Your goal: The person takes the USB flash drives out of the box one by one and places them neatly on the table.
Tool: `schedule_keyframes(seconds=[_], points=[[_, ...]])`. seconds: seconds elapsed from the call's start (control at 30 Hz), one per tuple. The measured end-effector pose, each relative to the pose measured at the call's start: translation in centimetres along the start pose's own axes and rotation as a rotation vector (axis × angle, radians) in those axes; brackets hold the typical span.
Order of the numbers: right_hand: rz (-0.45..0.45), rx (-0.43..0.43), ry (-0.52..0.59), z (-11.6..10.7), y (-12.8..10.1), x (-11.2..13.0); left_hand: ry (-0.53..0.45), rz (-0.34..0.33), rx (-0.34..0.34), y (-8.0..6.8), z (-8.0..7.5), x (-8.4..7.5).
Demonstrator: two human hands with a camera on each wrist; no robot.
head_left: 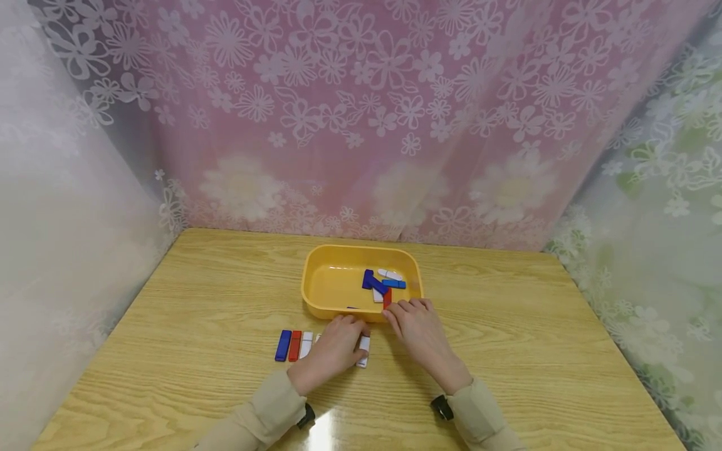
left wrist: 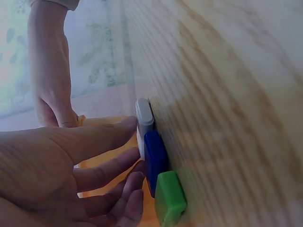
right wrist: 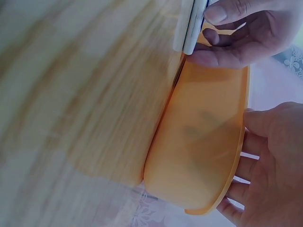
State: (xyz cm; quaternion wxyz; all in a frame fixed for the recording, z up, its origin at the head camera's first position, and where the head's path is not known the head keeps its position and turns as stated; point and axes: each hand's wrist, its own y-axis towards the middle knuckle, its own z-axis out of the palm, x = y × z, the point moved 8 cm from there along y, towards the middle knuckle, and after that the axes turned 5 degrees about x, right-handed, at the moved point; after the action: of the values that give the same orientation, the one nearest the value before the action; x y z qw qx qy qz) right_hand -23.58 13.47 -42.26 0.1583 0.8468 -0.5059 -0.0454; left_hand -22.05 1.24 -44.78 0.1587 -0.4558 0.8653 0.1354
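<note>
A row of small flat bars lies on the wooden table [head_left: 197,351]: blue [head_left: 283,345], red [head_left: 294,345], white [head_left: 306,344], and another white bar [head_left: 364,349] at the right end. My left hand [head_left: 345,332] rests over the middle of the row and hides it. In the left wrist view its straight fingers [left wrist: 113,137] touch a white bar [left wrist: 144,116], a blue bar [left wrist: 155,158] and a green bar [left wrist: 169,198]. My right hand [head_left: 403,310] hovers at the front rim of the yellow tray [head_left: 327,250], fingers loose and holding nothing, next to a red bar [head_left: 387,297].
The tray holds several loose blue, white and red bars [head_left: 379,283] on its right side. Pink flowered curtain [head_left: 366,113] hangs behind the table, with white lace at both sides. In the right wrist view the tray's wall [right wrist: 199,142] fills the middle.
</note>
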Motion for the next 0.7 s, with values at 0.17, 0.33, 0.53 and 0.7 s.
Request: schedule_keyframes(seconds=[0.17,0.33,0.53,0.7], points=[[0.004,0.002,-0.006,-0.15,0.04,0.10,0.028,0.024,0.016,-0.20,-0.11,-0.13],[0.011,0.008,-0.010,-0.15,0.05,0.08,0.068,0.025,0.035,-0.29,-0.23,-0.01],[0.010,0.005,-0.008,0.07,0.02,-0.12,0.122,0.006,0.015,-0.38,-0.31,0.18],[0.012,0.013,-0.008,0.14,0.03,-0.11,0.111,0.007,-0.012,-0.69,-0.63,0.18]])
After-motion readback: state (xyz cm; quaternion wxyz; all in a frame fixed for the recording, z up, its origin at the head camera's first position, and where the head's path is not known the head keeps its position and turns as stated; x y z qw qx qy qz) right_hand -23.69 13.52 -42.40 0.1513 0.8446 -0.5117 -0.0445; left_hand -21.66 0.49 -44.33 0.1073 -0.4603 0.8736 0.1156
